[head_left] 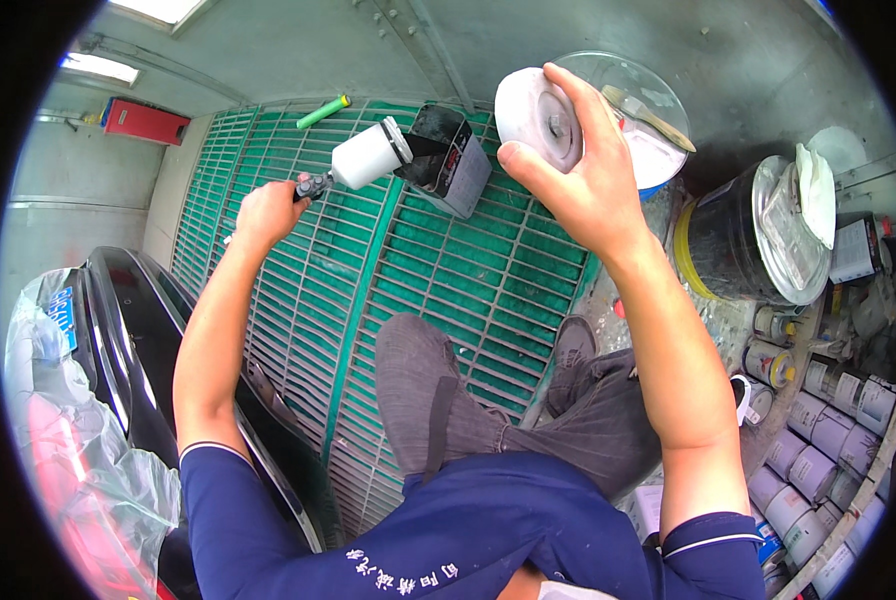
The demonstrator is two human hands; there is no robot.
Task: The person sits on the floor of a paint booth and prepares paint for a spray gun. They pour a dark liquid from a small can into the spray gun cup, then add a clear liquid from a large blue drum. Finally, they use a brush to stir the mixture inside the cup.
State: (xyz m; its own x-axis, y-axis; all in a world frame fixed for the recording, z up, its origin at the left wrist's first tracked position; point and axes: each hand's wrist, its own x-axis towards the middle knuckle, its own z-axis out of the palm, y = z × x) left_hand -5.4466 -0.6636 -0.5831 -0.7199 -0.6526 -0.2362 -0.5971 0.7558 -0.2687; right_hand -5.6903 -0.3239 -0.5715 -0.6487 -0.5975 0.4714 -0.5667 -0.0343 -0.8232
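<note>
My left hand [264, 214] is closed around the dark body of a paint spray gun [314, 187], whose white cup [362, 156] points up and to the right. A black strap or strip hangs between the cup's rim and an opened metal can [455, 176] beside it. Higher at the right, my right hand [587, 169] holds a round whitish lid or disc [527, 112] by its edge between thumb and fingers, a small knob at its middle. Behind that hand, a flat brush [650, 120] lies over a clear-rimmed round container [643, 67].
A dark car [144, 322], partly under plastic sheeting [110, 480], stands at the left. Green floor grating [448, 277] lies below. A large black drum [725, 232] and shelved paint cans [812, 427] are at the right. A green roll [322, 112] lies near the wall.
</note>
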